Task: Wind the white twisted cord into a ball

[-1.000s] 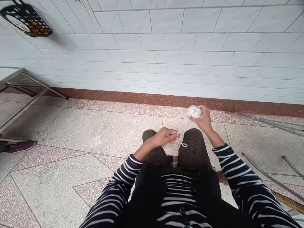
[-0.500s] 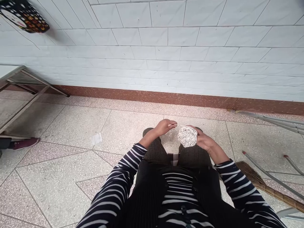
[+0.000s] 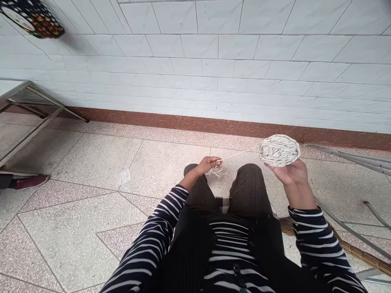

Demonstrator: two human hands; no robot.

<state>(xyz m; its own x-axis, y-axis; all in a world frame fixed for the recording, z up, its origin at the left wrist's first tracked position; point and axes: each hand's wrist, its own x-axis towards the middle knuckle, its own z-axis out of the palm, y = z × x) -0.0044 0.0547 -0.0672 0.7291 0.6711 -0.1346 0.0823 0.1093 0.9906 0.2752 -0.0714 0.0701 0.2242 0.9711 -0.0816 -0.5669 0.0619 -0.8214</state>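
Note:
A ball of white yarn with dark flecks point(image 3: 279, 150) rests in my right hand point(image 3: 291, 175), raised out to the right beyond my knee. The palm and fingers support it from below and behind, and some fingers are hidden. From the ball a strand of yarn point(image 3: 240, 154) runs taut leftward to my left hand point(image 3: 210, 164). That hand is closed, pinching the strand above my left knee. Loose yarn point(image 3: 217, 173) hangs under its fingers, between my knees and above the floor.
A metal-framed table point(image 3: 39, 118) stands at the left, near another person's dark red shoe point(image 3: 32, 182). A white paper point(image 3: 123, 178) lies on the floor. On the right are a straw broom point(image 3: 354, 248) and metal legs point(image 3: 339, 224). A patterned bag point(image 3: 33, 18) hangs on the tiled wall.
My right hand has moved right and slightly up with the ball, turning palm upward. The strand between my hands is now much longer. My left hand has shifted only slightly.

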